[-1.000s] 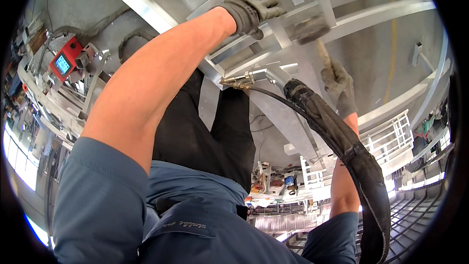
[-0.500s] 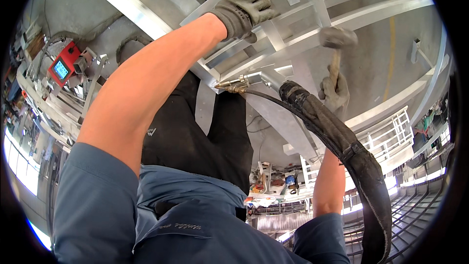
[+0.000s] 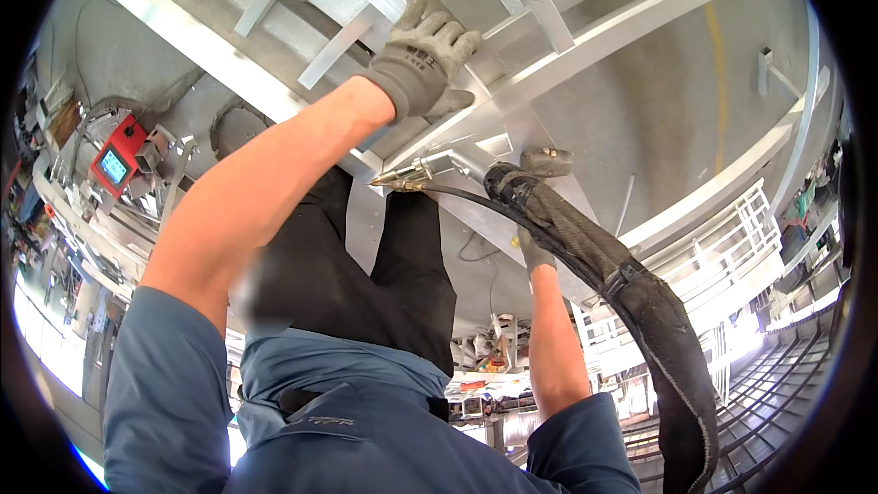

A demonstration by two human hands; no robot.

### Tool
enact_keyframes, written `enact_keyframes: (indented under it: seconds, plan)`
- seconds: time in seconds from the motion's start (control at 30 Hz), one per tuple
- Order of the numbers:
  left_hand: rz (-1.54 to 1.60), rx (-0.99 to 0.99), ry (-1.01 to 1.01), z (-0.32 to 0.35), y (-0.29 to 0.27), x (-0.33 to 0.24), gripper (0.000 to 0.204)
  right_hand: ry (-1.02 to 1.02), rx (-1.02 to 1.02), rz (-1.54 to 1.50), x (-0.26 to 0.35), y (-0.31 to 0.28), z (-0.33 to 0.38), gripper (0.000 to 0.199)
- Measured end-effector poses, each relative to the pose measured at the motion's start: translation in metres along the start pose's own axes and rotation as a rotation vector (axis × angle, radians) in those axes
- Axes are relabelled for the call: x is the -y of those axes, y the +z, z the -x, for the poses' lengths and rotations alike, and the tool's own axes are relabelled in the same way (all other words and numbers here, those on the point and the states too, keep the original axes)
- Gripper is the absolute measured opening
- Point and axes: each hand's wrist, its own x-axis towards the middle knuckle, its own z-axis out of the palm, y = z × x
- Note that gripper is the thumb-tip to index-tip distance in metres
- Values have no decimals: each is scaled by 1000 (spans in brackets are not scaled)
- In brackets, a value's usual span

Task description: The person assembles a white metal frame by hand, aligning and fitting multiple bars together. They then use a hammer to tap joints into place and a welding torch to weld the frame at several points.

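Note:
My left hand (image 3: 422,59), in a grey knit glove, lies over a bar of the silvery metal frame (image 3: 604,46), fingers bent over it and thumb apart on the near side. My right hand (image 3: 535,252), also gloved, grips a hammer (image 3: 546,162). The hammer's head shows just beyond the black hose, low by the frame's near beam; the handle and most of the right fingers are hidden behind the hose. Between my hands is a welding torch (image 3: 425,172), its nozzle pointing left near the frame's corner, with no hand on it.
The torch's thick black sleeved hose (image 3: 631,279) curves across the right side toward me. A red box with a lit screen (image 3: 113,165) stands at left. White metal racks (image 3: 722,233) are at right. A long pale beam (image 3: 201,32) runs across the upper left.
The hammer and my right hand have come down and to the left, the hand passing behind the hose. My left hand has shifted slightly left, fingers more bent. The whole view has shifted.

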Motion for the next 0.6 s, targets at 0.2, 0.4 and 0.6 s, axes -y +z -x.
enact_keyframes:
  seconds: [0.2,0.4,0.6]
  plan:
    - [53,-14,-277,-16,14,-35,100,-543,2,72,137,14,42,38]
    - [-59,8,-153,-11,10,-30,119,-684,175,285,195,15,106,44]
    - [-83,18,-91,-8,14,-22,129,-523,200,-157,208,34,31,52]
